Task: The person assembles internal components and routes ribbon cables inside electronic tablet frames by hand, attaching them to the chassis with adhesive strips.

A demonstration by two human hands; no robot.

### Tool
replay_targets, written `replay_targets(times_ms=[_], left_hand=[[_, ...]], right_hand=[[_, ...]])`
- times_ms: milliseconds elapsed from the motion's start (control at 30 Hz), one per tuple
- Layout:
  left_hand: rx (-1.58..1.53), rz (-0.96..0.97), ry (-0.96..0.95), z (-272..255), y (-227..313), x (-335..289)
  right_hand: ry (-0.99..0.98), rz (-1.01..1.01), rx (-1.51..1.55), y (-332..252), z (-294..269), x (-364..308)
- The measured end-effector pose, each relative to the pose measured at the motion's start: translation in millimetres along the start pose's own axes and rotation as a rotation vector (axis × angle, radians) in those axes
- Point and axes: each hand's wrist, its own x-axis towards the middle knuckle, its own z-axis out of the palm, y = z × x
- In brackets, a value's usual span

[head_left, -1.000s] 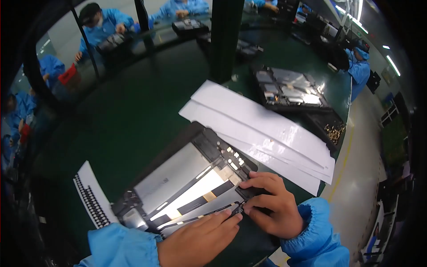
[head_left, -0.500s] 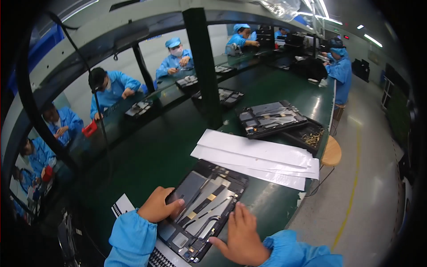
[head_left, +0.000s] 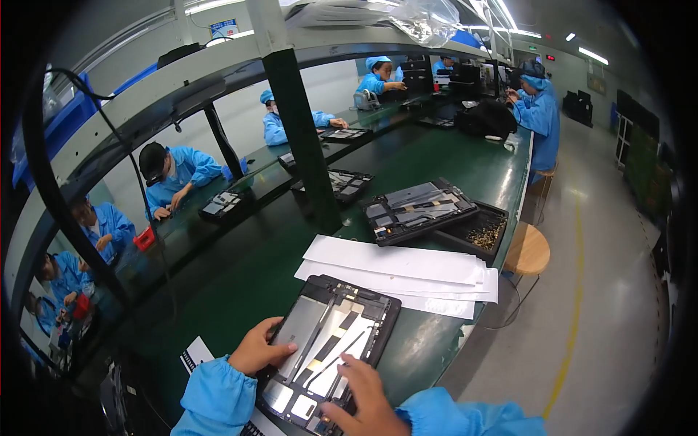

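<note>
An opened tablet (head_left: 304,320) lies tilted in front of me, its back cover off. Battery, flat ribbon cables and small boards show inside it. My left hand (head_left: 254,350) grips its left edge, thumb on top of the battery and fingers curled round the side. Over the tablet's lower right part is my right hand (head_left: 369,401), thumb and forefinger stretched apart near the black cables and lower board. Nothing shows between those fingers; whether the tips touch the parts I cannot tell.
White paper strips (head_left: 392,265) lie beyond the tablet. Past them more opened tablets (head_left: 422,207) are stacked beside a black tray (head_left: 483,236) of small brass-coloured parts. A green post (head_left: 302,138) rises from the bench. A wooden stool (head_left: 528,248) stands at right. Several co-workers sit opposite.
My right hand has moved from the tablet's right edge to over its lower right part. The tablet has shifted slightly and my view has turned a little. My left hand keeps its hold.
</note>
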Motion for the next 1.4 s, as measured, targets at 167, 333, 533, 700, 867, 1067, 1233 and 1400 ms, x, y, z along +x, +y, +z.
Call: replay_targets(times_ms=[167,333,533,700,867,1067,1233,1400], left_hand=[[-0.362,0.117,0.07,-0.5,-6.7,-18.6],[-0.195,0.243,-0.098,26.2,62.2,-8.1],[0.011,0.397,-0.333,37.6,150.7,91.6],[0.522,0.716,-0.158,42.6,194.7,187.1],[-0.224,0.776,0.399,67.9,173.1,225.5],[-0.693,0.037,0.211,97.3,108.8,230.9],[-0.702,0.047,0.11,115.7,115.4,241.5],[-1.069,0.213,0.156,147.6,122.0,209.4]], right_hand=[[0.253,0.051,0.175,16.4,-35.5,-1.0],[0.307,0.157,0.681,3.9,-33.0,32.3],[0.523,0.163,1.122,-2.2,-82.9,106.4],[0.54,0.261,1.25,61.6,-121.6,179.8],[0.677,0.199,1.167,103.5,-183.4,224.1],[0.789,0.303,1.147,108.4,-205.8,227.8],[0.769,0.285,1.186,96.8,-209.2,217.0],[0.739,0.151,1.198,89.3,-224.1,204.1]])
